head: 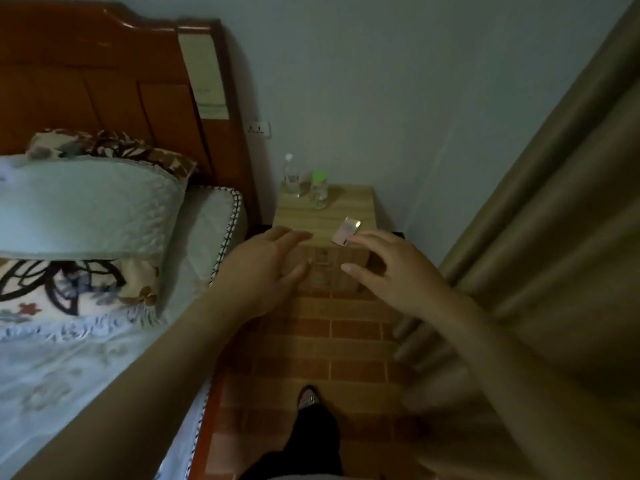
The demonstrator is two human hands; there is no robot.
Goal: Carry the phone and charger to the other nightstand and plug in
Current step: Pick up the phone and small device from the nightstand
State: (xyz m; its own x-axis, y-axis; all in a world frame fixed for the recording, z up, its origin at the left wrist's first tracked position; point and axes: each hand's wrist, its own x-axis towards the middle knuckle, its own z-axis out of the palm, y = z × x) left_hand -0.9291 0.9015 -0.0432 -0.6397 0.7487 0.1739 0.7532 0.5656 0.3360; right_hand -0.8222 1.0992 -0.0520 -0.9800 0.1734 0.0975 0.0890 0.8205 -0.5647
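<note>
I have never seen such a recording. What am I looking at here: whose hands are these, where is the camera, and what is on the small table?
There is no machine. A person wears one camera on the head, looking forward and down, so you see their own arms. The left hand and right hand are both open and hold nothing. They reach toward a wooden nightstand beside a bed. On it stand two bottles and lies a phone, just by the right fingertips. A wall socket is above. No charger shows.
</note>
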